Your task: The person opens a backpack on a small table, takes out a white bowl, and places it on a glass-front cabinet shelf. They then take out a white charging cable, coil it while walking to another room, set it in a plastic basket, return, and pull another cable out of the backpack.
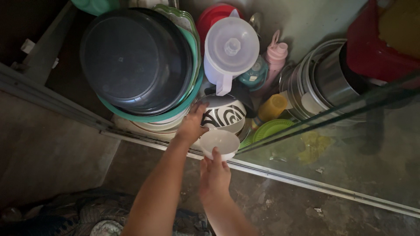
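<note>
My right hand point(214, 177) holds a small white bowl point(221, 142) from below, just in front of the cabinet's bottom rail. My left hand point(191, 126) reaches past it, and its fingers lie against the left side of a black-and-white patterned bowl point(229, 116) that sits upside down on a stack inside the cabinet. The white bowl hangs right below the patterned one, nearly touching it.
A large dark basin point(135, 61) rests in teal basins at the left. Behind the bowls are a translucent white jug point(229, 48), a pink bottle point(276, 54), a yellow cup point(272, 107) and a green plate point(271, 128). Steel pots point(323, 78) stand behind the sliding glass door point(350, 144).
</note>
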